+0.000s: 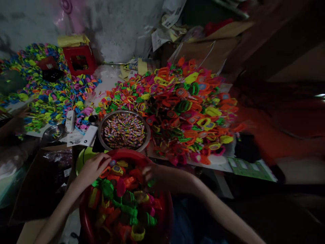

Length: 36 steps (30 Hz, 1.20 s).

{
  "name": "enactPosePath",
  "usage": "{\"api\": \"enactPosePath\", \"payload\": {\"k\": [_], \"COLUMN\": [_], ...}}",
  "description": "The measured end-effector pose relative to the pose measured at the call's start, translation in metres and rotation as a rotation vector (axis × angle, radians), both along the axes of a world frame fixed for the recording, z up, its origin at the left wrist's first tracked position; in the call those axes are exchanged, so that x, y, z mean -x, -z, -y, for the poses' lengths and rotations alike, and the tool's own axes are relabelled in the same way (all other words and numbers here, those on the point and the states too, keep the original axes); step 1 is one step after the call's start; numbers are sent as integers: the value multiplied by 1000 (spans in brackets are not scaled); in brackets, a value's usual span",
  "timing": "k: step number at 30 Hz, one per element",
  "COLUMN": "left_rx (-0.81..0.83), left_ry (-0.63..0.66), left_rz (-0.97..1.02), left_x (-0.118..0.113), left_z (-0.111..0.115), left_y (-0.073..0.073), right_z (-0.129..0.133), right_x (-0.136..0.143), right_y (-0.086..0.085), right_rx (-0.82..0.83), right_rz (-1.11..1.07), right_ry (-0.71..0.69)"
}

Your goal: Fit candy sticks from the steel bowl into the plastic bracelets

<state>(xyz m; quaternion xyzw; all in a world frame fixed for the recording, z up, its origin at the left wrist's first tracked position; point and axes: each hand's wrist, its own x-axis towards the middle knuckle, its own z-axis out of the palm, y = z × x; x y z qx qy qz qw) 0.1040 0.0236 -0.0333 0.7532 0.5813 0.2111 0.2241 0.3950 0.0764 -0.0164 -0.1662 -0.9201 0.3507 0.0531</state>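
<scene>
A red basin [167, 210] in front of me holds many toy watches in orange, green, yellow and pink. My left hand [95, 166] reaches over its far left rim, fingers bent down and closed on an orange toy watch [105, 173]. Beside it lies a yellow toy watch [117, 170]. At the basin's right side, my right hand [153, 176] is blurred, with its fingers curled inward. A small green patch shows by those fingertips; whether they grip it is unclear. Just beyond the basin stands a steel bowl [101, 135] full of small wrapped candies [124, 130].
A big heap of toy watches [188, 112] covers the table to the right, and another heap [50, 95] lies at left by a red stool [79, 59]. A power strip [70, 121] and a white box [88, 135] sit near the bowl. Another person's arm [15, 122] shows at far left.
</scene>
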Motion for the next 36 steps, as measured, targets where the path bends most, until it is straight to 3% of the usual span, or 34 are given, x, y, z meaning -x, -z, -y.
{"api": "enactPosePath", "payload": {"k": [2, 4, 6, 8, 9, 10, 12, 16, 19, 21, 25, 31, 36], "left_rx": [30, 40, 14, -2, -9, -13, -13, 21, 44, 59, 116, 215, 311], "left_ry": [23, 98, 163, 195, 205, 211, 217, 208, 211, 207, 186, 189, 230], "left_rz": [-10, -51, -114, -149, -175, -205, -274, -437, -548, -613, -732, -839, -863], "left_x": [4, 3, -4, -13, -19, -24, -35, -54, -63, -68, -82, -104, -105], "left_z": [-19, -47, -80, -116, -133, -149, -175, -208, -219, -224, -235, -246, -248], "left_y": [0, 4, 11, 21, 27, 34, 48, 73, 82, 84, 82, 81, 85], "right_z": [-28, -60, -86, -98, -98, -94, -76, -30, -6, 3, 5, 10, 28], "right_x": [-25, -49, -68, -77, -78, -75, -64, -32, -17, -12, -2, 24, 45], "right_y": [-23, -50, -77, -95, -97, -94, -73, 4, 52, 71, 87, 90, 98], "right_rx": [34, -44, -399, -705, -792, -824, -750, -509, -408, -316, -262, -205, -128], "right_rz": [25, -24, -254, -399, -452, -484, -478, -232, -196, -209, -194, -154, -143], "right_ry": [-59, 126, 638, 923, 993, 1007, 941, 548, 488, 502, 553, 503, 480]}}
